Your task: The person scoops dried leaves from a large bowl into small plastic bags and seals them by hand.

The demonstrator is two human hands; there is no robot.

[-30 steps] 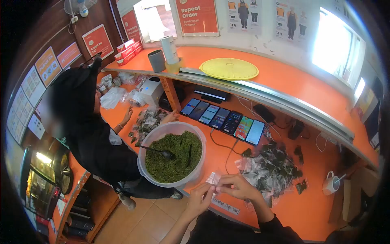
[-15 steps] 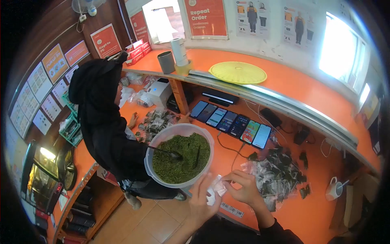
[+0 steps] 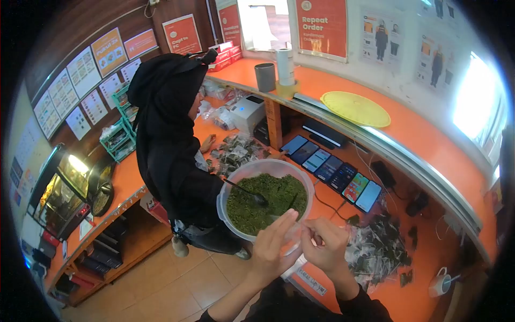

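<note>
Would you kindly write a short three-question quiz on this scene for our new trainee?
1. Multiple choice: what colour is the crumbly filling in the tub? A) Red B) White C) Green
2. True or false: the yellow disc lies on the upper shelf.
3. Which lies nearer the person's right hand: the white mug or the packet pile?

Key: 1. C. 2. True. 3. The packet pile.

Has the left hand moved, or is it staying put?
Yes, up toward the pale tub: in this view the left hand now overlaps the tub's rim, while a second ago it showed below it.
</note>
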